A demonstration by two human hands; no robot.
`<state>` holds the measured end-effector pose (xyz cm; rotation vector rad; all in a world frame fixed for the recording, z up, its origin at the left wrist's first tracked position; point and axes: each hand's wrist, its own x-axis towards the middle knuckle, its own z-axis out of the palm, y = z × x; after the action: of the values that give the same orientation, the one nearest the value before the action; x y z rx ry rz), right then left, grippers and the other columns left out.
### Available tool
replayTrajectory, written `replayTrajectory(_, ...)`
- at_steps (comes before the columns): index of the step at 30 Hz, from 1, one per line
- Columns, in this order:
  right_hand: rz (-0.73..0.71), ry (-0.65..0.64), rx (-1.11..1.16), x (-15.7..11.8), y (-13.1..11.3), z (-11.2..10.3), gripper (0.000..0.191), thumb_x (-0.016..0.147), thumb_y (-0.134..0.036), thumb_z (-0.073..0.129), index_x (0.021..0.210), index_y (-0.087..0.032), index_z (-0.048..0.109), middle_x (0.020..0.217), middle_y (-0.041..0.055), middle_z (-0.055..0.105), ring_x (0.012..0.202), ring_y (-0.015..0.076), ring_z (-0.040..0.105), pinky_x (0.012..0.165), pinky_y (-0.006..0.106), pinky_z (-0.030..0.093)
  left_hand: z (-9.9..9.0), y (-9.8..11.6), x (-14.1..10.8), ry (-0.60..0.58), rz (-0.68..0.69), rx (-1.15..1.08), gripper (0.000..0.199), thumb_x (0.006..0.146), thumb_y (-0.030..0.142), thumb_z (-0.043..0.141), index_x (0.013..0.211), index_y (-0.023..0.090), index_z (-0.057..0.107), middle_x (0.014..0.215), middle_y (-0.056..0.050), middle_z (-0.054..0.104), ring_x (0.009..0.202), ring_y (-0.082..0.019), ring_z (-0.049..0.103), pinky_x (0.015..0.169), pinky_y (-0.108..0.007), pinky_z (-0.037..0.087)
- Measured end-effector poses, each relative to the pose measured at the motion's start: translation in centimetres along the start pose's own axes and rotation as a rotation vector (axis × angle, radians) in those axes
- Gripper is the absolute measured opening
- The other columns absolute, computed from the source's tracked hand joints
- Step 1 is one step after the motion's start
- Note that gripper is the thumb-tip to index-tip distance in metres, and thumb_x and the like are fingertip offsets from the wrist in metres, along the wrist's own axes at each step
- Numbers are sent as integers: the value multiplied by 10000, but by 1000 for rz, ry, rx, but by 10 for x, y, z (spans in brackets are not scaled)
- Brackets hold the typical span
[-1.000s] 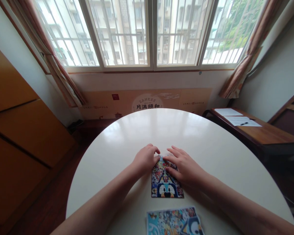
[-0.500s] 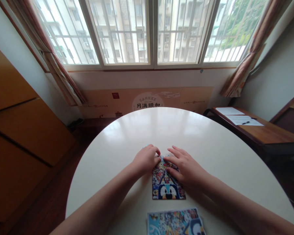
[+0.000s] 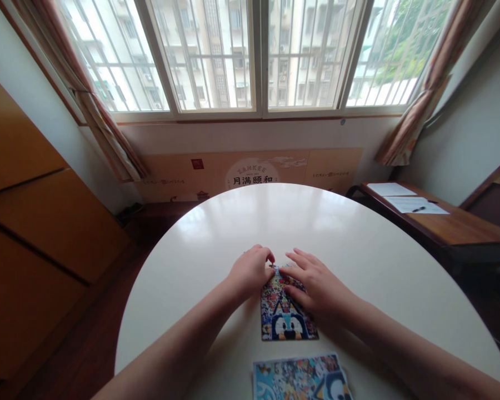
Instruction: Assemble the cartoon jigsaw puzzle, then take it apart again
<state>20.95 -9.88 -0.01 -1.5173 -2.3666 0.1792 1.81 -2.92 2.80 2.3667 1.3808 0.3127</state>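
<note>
A jigsaw puzzle (image 3: 289, 325) lies flat on the white round table, with a blue cartoon dog's head at its near edge and a crowd of small colourful figures above. My left hand (image 3: 252, 269) is at the puzzle's far left corner, thumb and forefinger pinched together on a small puzzle piece, mostly hidden by the fingers. Opposite it, my right hand (image 3: 312, 280) rests with fingers spread over the puzzle's far right part, the fingertips touching its surface. Closer to me is a picture sheet (image 3: 300, 378) with a matching dog design, cut off by the bottom of the view.
The white table (image 3: 183, 266) has a curved far edge. To the right, a wooden desk (image 3: 475, 222) bears papers (image 3: 416, 204) and a pen (image 3: 418, 209). A wooden cabinet (image 3: 37, 250) stands left; a barred window (image 3: 258, 55) with curtains is ahead.
The view has shifted very slightly. My left fingers have moved a little at the puzzle's far left corner, still pinched. My right hand stays spread over the puzzle.
</note>
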Motion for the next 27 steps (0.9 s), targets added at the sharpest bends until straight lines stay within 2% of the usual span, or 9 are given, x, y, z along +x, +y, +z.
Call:
replayTrajectory(4, -7, 6, 3, 0, 0, 0, 395, 915, -334, 599, 1295, -237, 646, 1479, 139, 490, 1406, 370, 378, 1123, 587, 344, 0, 3, -1, -4, 2, -12, 167, 796, 170, 599, 932, 201, 690, 990, -58, 722, 933, -241, 648, 811, -343, 490)
replayTrajectory(7, -10, 3, 3, 0, 0, 0, 388, 916, -338, 601, 1287, -235, 650, 1477, 137, 493, 1403, 369, 381, 1127, 578, 342, -2, -1, 1, 18, 11, -113, 125, 815, 195, 609, 895, 202, 704, 956, -46, 742, 886, -224, 661, 785, -327, 492)
replayTrajectory(10, -12, -7, 4, 0, 0, 0, 387, 915, -338, 605, 1281, -224, 654, 1479, 140, 490, 1403, 371, 379, 1130, 572, 337, -13, -14, 6, 87, -5, -225, 124, 831, 232, 621, 906, 189, 710, 946, -50, 745, 853, -207, 662, 787, -313, 496)
replayTrajectory(13, -16, -6, 20, 0, 1, 0, 389, 921, -338, 600, 1287, -214, 651, 1479, 143, 489, 1403, 366, 377, 1136, 562, 326, -30, -33, 10, 169, -82, -267, 189, 848, 245, 599, 989, 170, 700, 948, -60, 741, 835, -203, 658, 772, -310, 495)
replayTrajectory(17, -18, -3, 31, 0, 2, 1, 388, 934, -336, 586, 1297, -214, 646, 1478, 141, 490, 1403, 361, 373, 1141, 549, 316, -44, -54, 15, 139, -180, -279, 209, 820, 254, 619, 984, 150, 696, 910, -64, 737, 809, -210, 659, 714, -302, 483)
replayTrajectory(22, -18, -16, 15, -1, 2, 1, 386, 939, -344, 573, 1298, -221, 642, 1479, 129, 493, 1409, 359, 367, 1137, 551, 323, -36, -57, 18, 65, -225, -228, 192, 797, 251, 649, 954, 156, 707, 907, -61, 744, 809, -212, 673, 711, -296, 477)
replayTrajectory(27, 42, 43, 11, -2, -4, 4, 451, 933, -343, 578, 1375, -256, 574, 1482, 110, 493, 1406, 353, 375, 1139, 578, 303, -32, -52, 17, 158, -242, -87, 164, 835, 237, 624, 956, 182, 721, 946, -55, 740, 841, -211, 667, 722, -294, 470)
